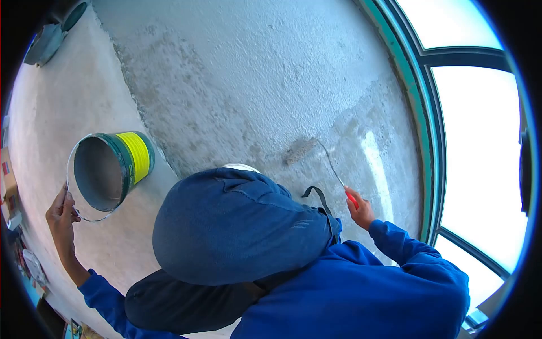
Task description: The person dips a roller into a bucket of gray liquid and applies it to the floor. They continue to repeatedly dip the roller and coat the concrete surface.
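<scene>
My left hand (63, 220) has its fingers closed around the thin wire handle of a dark green bucket (134, 157) with a yellow label. The bucket is tipped towards me, and a grey coating shows inside. Wrapped around a red grip, my right hand (361, 211) holds a paint roller (302, 151) with a bent wire frame. Its grey, coated sleeve touches the floor (243, 73), where a wet, textured grey layer spreads beyond it. Nearer me the surface looks thinner and patchy.
Windows with dark frames (468, 59) and a green sill edge run along the right. At the far left stands a grey-smeared bucket (44, 45) beside a round dark lid (74, 17). Boxes (8, 181) and clutter line the left edge. My bent knee (237, 226) blocks the near middle.
</scene>
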